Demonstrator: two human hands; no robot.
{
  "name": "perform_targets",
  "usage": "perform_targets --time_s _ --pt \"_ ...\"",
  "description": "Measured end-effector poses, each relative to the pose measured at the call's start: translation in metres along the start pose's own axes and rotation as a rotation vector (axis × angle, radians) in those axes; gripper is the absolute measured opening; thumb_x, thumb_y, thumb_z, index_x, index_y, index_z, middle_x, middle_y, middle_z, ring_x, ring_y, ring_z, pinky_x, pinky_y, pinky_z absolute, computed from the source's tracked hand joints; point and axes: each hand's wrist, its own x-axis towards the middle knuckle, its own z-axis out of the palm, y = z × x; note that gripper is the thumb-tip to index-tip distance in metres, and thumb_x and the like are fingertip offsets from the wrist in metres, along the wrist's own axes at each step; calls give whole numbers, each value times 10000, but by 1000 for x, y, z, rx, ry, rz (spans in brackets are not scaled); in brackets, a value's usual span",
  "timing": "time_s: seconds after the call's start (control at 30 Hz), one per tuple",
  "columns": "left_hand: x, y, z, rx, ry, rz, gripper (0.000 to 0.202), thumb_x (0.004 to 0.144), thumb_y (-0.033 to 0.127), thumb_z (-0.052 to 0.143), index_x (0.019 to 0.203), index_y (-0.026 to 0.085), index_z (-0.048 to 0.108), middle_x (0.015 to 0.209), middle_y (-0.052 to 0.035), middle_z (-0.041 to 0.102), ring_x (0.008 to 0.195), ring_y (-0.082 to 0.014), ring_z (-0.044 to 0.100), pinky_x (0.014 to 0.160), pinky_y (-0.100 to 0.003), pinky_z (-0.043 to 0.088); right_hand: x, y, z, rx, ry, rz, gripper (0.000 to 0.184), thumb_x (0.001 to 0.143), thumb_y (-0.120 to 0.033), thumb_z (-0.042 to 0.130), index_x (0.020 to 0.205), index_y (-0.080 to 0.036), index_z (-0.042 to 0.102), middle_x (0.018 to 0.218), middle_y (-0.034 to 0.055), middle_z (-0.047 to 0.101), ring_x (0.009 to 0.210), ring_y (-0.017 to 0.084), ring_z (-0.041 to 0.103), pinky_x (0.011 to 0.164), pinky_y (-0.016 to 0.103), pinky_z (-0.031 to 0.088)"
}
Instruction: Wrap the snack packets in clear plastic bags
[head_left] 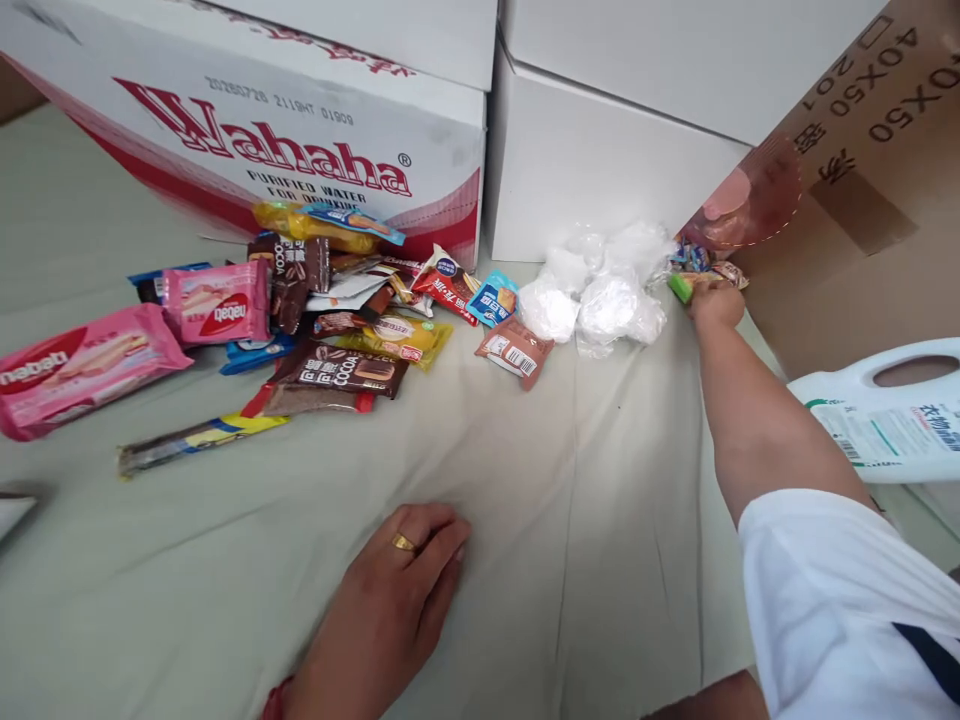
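Right hand (pixel 718 302), upper right, pinches a small green glossy packet (pixel 680 288), probably light, best edge-held; left hand (pixel 401 575) rests relaxed, empty.

Creased cloth (pixel 225 600) — white cartons (pixel 600 170), brown cardboard (pixel 847 290)

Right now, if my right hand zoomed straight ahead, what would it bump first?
Probably the little colourful packets just past your right hand, though how deep they sit is unclear.

- Likely home or storeroom corner, can't tell which
- Wahaha water carton (pixel 300 145), brown cardboard box (pixel 847 230) around
- Wrinkled sheet (pixel 517 480) underneath
- Clothes-care jug (pixel 885 425), loose packaged snacks (pixel 349 370)
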Motion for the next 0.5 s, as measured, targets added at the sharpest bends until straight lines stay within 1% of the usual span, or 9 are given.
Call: perform_targets --time_s 0.07,0.1,0.17,0.23,0.3,0.37,0.4,0.47,0.5 --pt "1 3 -4 -41 21 6 274 923 25 480 1034 196 661 1009 -65 677 888 -164 638 772 -269 538 -14 -2 -4 -34 51 -8 302 1003 -341 530 1085 -121 720 1122 230 671 1019 289 589 901 491 443" --pt "0 5 -7 -76 34 3 305 884 -20 442 945 196 648 930 -50 667 834 -152 625 722 -253 519 -25 -5 -8 -33 74 -4 333 1011 -335 476 1069 -123 727 1119 237 676 1030 298 583 920 492 420" --pt "-3 6 -12 -156 64 -13 340 768 -86 367 732 203 542 714 0 575 666 -121 550 594 -224 434 -50 -13 -19 -9 90 -57 404 1016 -309 373 1015 -125 733 1061 221 698 1012 298 592 916 468 416" --pt "-8 5 -17 -229 83 -45 319 653 -98 319 623 209 399 571 39 440 529 -98 438 505 -214 330 -81 -26 -31 35 63 -156 429 1009 -303 344 947 -135 734 990 177 719 964 276 613 885 421 436" --pt "-11 3 -20 -277 88 -87 297 595 -82 297 603 210 349 530 54 406 483 -86 401 479 -203 298 -112 -44 -43 84 -8 -275 396 999 -378 421 918 -156 739 901 111 722 873 242 626 818 365 457" --pt "-13 1 -22 -286 89 -131 283 585 -69 299 602 209 350 532 55 428 487 -83 417 485 -191 307 -140 -65 -52 88 -151 -439 342 961 -447 542 915 -181 752 828 61 708 787 217 623 750 327 460" --pt "-14 0 -22 -272 92 -148 277 591 -63 309 605 208 363 541 53 444 500 -87 431 498 -190 319 -151 -77 -54 47 -241 -556 302 942 -440 588 949 -193 762 848 56 711 783 215 625 729 319 456" --pt "-14 -2 -22 -214 85 -167 273 602 -58 335 620 204 406 571 43 481 538 -99 465 534 -198 344 -167 -101 -52 -111 -395 -812 258 929 -326 601 1109 -229 759 1064 84 729 905 241 647 717 319 449" --pt "-14 -2 -22 -180 69 -171 273 603 -58 348 631 202 429 588 37 500 558 -106 482 552 -206 353 -172 -111 -48 -202 -445 -910 314 923 -251 579 1195 -253 735 1218 96 703 1008 261 643 722 324 448"
